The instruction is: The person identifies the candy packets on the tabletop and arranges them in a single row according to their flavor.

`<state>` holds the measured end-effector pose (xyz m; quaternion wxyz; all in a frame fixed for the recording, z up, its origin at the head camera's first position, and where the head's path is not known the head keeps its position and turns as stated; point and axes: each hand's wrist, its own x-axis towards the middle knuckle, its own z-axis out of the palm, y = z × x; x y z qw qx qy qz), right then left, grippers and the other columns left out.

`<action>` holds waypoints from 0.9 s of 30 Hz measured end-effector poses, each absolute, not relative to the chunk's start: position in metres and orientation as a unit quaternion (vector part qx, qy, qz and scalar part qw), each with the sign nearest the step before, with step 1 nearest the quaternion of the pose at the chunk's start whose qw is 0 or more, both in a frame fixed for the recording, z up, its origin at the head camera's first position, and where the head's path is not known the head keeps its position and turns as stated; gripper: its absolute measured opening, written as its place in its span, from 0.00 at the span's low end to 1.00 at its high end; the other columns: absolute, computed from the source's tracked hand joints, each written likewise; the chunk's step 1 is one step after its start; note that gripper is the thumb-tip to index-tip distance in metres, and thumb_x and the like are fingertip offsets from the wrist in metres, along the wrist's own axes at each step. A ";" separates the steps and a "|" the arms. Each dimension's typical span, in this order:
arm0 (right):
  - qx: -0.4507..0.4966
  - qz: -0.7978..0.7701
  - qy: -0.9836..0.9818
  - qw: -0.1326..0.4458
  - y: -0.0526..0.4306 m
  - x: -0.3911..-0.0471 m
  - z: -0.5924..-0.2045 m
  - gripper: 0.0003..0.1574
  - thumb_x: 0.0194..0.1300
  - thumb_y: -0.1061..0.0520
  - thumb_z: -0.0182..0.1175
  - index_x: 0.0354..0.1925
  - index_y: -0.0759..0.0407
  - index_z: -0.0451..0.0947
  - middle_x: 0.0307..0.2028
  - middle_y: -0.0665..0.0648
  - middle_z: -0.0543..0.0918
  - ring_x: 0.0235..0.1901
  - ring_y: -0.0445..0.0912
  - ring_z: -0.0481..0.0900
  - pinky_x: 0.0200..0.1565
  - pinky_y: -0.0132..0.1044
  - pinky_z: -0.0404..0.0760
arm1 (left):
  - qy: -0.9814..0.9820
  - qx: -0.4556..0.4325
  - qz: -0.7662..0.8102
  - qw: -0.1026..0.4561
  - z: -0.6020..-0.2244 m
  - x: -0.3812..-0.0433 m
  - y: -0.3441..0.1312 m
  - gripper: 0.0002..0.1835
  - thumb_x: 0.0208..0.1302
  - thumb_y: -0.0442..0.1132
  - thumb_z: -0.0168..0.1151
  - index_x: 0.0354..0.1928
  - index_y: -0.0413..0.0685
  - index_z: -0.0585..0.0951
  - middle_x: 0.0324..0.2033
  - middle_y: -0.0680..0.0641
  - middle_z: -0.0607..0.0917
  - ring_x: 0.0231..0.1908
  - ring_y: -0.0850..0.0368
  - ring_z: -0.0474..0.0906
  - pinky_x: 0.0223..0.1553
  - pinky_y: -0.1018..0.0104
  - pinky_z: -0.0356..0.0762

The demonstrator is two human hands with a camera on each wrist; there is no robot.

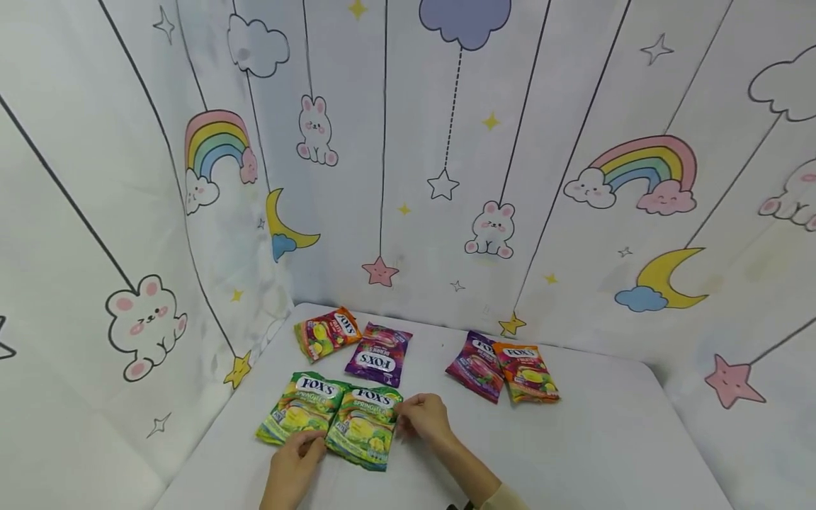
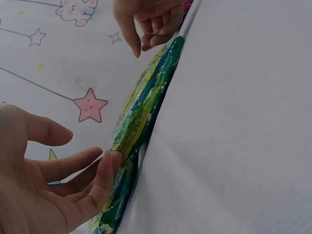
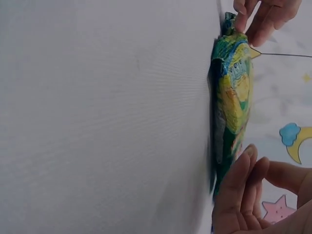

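Two green Fox's candy packs lie side by side on the white table, the left green pack (image 1: 299,411) meeting the right green pack (image 1: 365,428) along their edges. At the lower end of that seam, my left hand (image 1: 296,460) touches the packs with its fingertips. The left wrist view shows its thumb and fingers (image 2: 105,168) loosely bent and spread. My right hand (image 1: 426,419) is at the right pack's upper right edge, fingertips right at the wrapper. From the right wrist, its fingers (image 3: 239,180) look loosely bent beside the pack.
Behind the green packs lie an orange-red candy pack (image 1: 328,334) and a purple one (image 1: 380,354). Farther right, another purple pack (image 1: 478,367) is overlapped by another orange-red pack (image 1: 526,372). A patterned cloth backdrop (image 1: 408,234) rises behind the table (image 1: 599,439).
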<state>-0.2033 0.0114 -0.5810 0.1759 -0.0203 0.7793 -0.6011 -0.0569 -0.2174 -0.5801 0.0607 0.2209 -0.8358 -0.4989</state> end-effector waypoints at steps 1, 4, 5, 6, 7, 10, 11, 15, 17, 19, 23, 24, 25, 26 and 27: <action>-0.025 -0.604 0.778 0.172 0.010 -0.205 -0.579 0.11 0.68 0.56 0.69 0.39 0.64 0.82 0.27 0.58 0.85 0.23 0.46 0.85 0.29 0.40 0.88 | -0.835 0.222 -0.499 0.063 -0.578 -0.057 -0.219 0.17 0.75 0.46 0.60 0.55 0.43 0.86 0.42 0.49 0.88 0.39 0.57 0.82 0.37 0.61 0.79; -0.035 -0.613 0.773 0.157 0.005 -0.209 -0.571 0.11 0.69 0.56 0.68 0.40 0.64 0.83 0.28 0.58 0.86 0.24 0.48 0.87 0.31 0.42 0.89 | -0.834 0.222 -0.501 0.065 -0.572 -0.058 -0.224 0.18 0.76 0.46 0.59 0.57 0.42 0.85 0.42 0.48 0.88 0.40 0.56 0.83 0.36 0.61 0.79; -0.036 -0.616 0.772 0.151 0.002 -0.211 -0.569 0.11 0.69 0.56 0.68 0.40 0.64 0.83 0.28 0.58 0.87 0.25 0.48 0.88 0.31 0.42 0.89 | -0.833 0.225 -0.501 0.064 -0.569 -0.058 -0.226 0.18 0.76 0.46 0.59 0.58 0.43 0.85 0.43 0.47 0.88 0.41 0.55 0.83 0.36 0.61 0.79; -0.038 -0.619 0.771 0.145 0.000 -0.213 -0.566 0.10 0.69 0.56 0.68 0.40 0.64 0.83 0.29 0.59 0.88 0.25 0.48 0.88 0.32 0.42 0.89 | -0.834 0.225 -0.499 0.065 -0.567 -0.058 -0.228 0.18 0.76 0.46 0.59 0.58 0.43 0.84 0.45 0.47 0.88 0.42 0.55 0.83 0.36 0.60 0.79; -0.039 -0.620 0.771 0.140 -0.003 -0.215 -0.564 0.10 0.69 0.56 0.68 0.40 0.64 0.83 0.30 0.59 0.88 0.26 0.49 0.88 0.32 0.42 0.89 | -0.834 0.226 -0.499 0.067 -0.564 -0.058 -0.230 0.19 0.77 0.46 0.59 0.59 0.43 0.84 0.45 0.47 0.88 0.43 0.54 0.83 0.37 0.59 0.80; -0.039 -0.624 0.770 0.131 -0.011 -0.221 -0.558 0.11 0.68 0.54 0.69 0.40 0.63 0.84 0.32 0.58 0.89 0.28 0.49 0.89 0.33 0.41 0.89 | -0.837 0.226 -0.493 0.069 -0.557 -0.059 -0.237 0.19 0.77 0.46 0.58 0.60 0.42 0.83 0.49 0.44 0.87 0.47 0.49 0.83 0.41 0.54 0.82; -0.040 -0.625 0.769 0.132 -0.014 -0.223 -0.556 0.12 0.67 0.54 0.70 0.40 0.62 0.84 0.32 0.58 0.89 0.28 0.49 0.89 0.34 0.41 0.89 | -0.840 0.225 -0.489 0.071 -0.555 -0.059 -0.239 0.19 0.78 0.47 0.58 0.61 0.42 0.83 0.50 0.44 0.87 0.49 0.47 0.83 0.43 0.52 0.83; -0.051 -0.625 0.766 0.139 -0.023 -0.228 -0.550 0.13 0.68 0.53 0.70 0.40 0.63 0.85 0.34 0.58 0.90 0.31 0.52 0.90 0.37 0.44 0.90 | -0.847 0.217 -0.479 0.079 -0.548 -0.060 -0.251 0.20 0.78 0.46 0.57 0.62 0.42 0.82 0.54 0.42 0.86 0.54 0.42 0.82 0.47 0.48 0.84; -0.058 -0.623 0.767 0.143 -0.028 -0.231 -0.547 0.13 0.68 0.54 0.70 0.40 0.64 0.84 0.33 0.58 0.89 0.32 0.54 0.91 0.37 0.45 0.90 | -0.853 0.210 -0.471 0.086 -0.545 -0.061 -0.257 0.20 0.78 0.46 0.57 0.62 0.43 0.82 0.56 0.41 0.85 0.55 0.42 0.81 0.46 0.49 0.83; -0.060 -0.622 0.767 0.146 -0.033 -0.234 -0.545 0.13 0.68 0.54 0.70 0.40 0.64 0.84 0.33 0.58 0.89 0.33 0.55 0.91 0.37 0.45 0.90 | -0.857 0.201 -0.465 0.093 -0.542 -0.063 -0.263 0.20 0.78 0.47 0.58 0.62 0.43 0.82 0.57 0.41 0.84 0.55 0.42 0.81 0.44 0.51 0.83; -0.058 -0.633 0.755 0.163 -0.045 -0.243 -0.543 0.12 0.68 0.56 0.70 0.42 0.64 0.85 0.35 0.58 0.90 0.35 0.54 0.91 0.39 0.44 0.90 | -0.864 0.190 -0.456 0.102 -0.535 -0.069 -0.275 0.21 0.79 0.47 0.57 0.63 0.41 0.81 0.58 0.39 0.83 0.57 0.41 0.80 0.46 0.49 0.83; -0.056 -0.636 0.752 0.166 -0.048 -0.245 -0.543 0.12 0.67 0.56 0.70 0.42 0.64 0.85 0.36 0.59 0.90 0.35 0.53 0.91 0.40 0.44 0.89 | -0.864 0.190 -0.455 0.103 -0.534 -0.070 -0.277 0.21 0.79 0.47 0.57 0.63 0.41 0.81 0.58 0.39 0.82 0.57 0.41 0.80 0.46 0.49 0.83; -0.055 -0.641 0.747 0.168 -0.051 -0.248 -0.542 0.11 0.67 0.56 0.71 0.42 0.64 0.85 0.37 0.60 0.90 0.35 0.53 0.91 0.41 0.45 0.89 | -0.865 0.188 -0.454 0.103 -0.533 -0.072 -0.279 0.21 0.79 0.47 0.56 0.63 0.40 0.80 0.58 0.38 0.82 0.57 0.40 0.80 0.47 0.48 0.83; -0.056 -0.647 0.741 0.169 -0.054 -0.250 -0.542 0.11 0.66 0.57 0.72 0.42 0.64 0.85 0.38 0.61 0.90 0.35 0.53 0.91 0.42 0.45 0.89 | -0.866 0.187 -0.453 0.105 -0.532 -0.074 -0.282 0.21 0.79 0.47 0.56 0.64 0.40 0.80 0.58 0.38 0.82 0.58 0.40 0.80 0.48 0.48 0.83; -0.057 -0.650 0.739 0.169 -0.057 -0.252 -0.543 0.11 0.66 0.57 0.72 0.42 0.64 0.86 0.39 0.63 0.90 0.35 0.53 0.91 0.42 0.46 0.89 | -0.866 0.186 -0.452 0.106 -0.531 -0.076 -0.284 0.22 0.79 0.47 0.56 0.64 0.40 0.80 0.58 0.39 0.82 0.57 0.40 0.80 0.48 0.48 0.83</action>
